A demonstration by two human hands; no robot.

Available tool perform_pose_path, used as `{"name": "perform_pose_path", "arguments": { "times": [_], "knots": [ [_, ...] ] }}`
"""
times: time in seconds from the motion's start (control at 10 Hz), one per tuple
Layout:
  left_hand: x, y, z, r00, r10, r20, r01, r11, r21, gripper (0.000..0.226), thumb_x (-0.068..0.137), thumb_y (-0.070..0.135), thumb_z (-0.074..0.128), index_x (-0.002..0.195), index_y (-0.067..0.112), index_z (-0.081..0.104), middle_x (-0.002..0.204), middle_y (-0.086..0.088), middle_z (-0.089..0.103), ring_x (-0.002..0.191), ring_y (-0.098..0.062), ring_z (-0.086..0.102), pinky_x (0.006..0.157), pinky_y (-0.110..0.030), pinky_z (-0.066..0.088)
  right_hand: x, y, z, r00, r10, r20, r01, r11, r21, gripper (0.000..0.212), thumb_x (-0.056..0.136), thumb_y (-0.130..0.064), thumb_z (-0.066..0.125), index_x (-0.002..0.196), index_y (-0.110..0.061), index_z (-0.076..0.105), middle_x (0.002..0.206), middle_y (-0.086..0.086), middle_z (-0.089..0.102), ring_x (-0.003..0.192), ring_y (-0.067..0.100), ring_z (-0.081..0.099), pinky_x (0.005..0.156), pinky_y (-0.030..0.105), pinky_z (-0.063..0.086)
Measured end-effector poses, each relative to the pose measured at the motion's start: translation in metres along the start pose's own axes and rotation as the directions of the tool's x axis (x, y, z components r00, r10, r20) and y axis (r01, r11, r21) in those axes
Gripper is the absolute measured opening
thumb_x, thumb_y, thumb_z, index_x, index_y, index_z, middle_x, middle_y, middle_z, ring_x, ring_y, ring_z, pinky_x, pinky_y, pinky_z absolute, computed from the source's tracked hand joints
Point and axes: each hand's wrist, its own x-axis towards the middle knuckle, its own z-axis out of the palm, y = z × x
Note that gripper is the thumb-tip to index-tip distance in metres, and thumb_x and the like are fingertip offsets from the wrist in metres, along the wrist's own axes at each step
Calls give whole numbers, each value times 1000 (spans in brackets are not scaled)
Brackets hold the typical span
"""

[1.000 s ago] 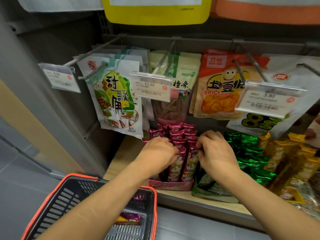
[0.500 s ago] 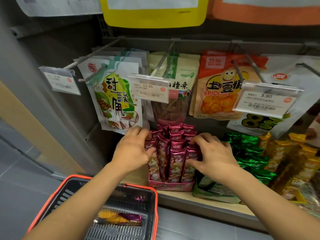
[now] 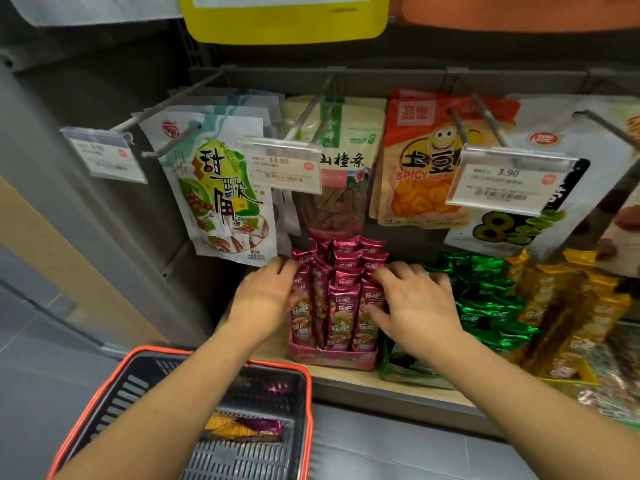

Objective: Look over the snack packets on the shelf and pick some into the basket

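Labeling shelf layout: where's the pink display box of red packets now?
Head view, centre: the pink display box stands near the front of the shelf, between the left hand and right hand, green packets to its right.

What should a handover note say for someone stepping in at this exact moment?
Left hand: fingers flat against the left side of the pink packets, lifting nothing.
Right hand: fingers resting on their right side, lifting nothing.
The pink packets stand upright in their display box on the shelf.
Done: a few packets lie in the basket.
Left: pick a pink packet and drop it in.
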Motion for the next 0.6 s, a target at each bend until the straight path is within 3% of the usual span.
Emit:
{"name": "perform_pose_path", "arguments": {
  "times": [0.1, 0.2, 0.3, 0.4, 0.5, 0.6],
  "knots": [
    [12, 0, -6, 992, -77, 97, 78, 997, -13, 63, 82, 44, 69, 136, 25, 42, 129, -5, 50, 117, -27, 50, 93, -41, 47, 1, 12, -24, 972, -2, 236, -6, 999, 36, 94, 71, -76, 60, 147, -44, 15, 155, -3, 25, 143, 24, 21, 110, 53, 24],
    [12, 3, -15, 986, -64, 152, 75, 994, -73, 69, 80, 38, 74, 139, 25, 40, 126, -8, 53, 115, -29, 51, 94, -41, 47, -7, 35, -43, 920, -34, 391, 36, 999, 1, 105, 72, -67, 69, 150, -45, 2, 161, -4, 14, 146, 24, 15, 113, 50, 25],
    [4, 10, -31, 997, 9, 72, -11, 1000, 26, 58, 87, 32, 65, 139, 20, 42, 124, -11, 56, 114, -31, 52, 93, -40, 47, -22, 51, -38, 947, -63, 314, 78, 996, -36, 85, 85, -63, 58, 151, -38, 11, 157, 1, 27, 140, 25, 33, 107, 43, 41],
    [-10, 31, -66, 991, 131, 24, -131, 991, -9, 44, 90, 22, 59, 134, 20, 51, 126, -6, 57, 117, -27, 53, 95, -37, 45, -37, 54, -27, 978, -47, 205, 63, 996, -70, 70, 92, -69, 30, 150, -31, 20, 151, 3, 40, 132, 27, 44, 98, 41, 47],
    [-35, 64, -105, 948, 317, 38, -315, 948, -54, 35, 91, 22, 58, 125, 24, 60, 128, 2, 57, 116, -20, 55, 94, -35, 47, -48, 48, -19, 974, 0, 225, 17, 997, -72, 68, 95, -67, 21, 152, -31, 16, 157, 4, 29, 141, 26, 31, 109, 44, 33],
    [-76, 89, -146, 906, 420, -45, -422, 899, -117, 28, 92, 25, 59, 119, 26, 63, 120, 9, 60, 110, -10, 56, 93, -29, 47, -65, 51, -36, 994, -7, 105, 1, 999, 54, 66, 97, -61, 28, 154, -31, 13, 161, 3, 19, 147, 22, 18, 118, 43, 22]
  ]
}}
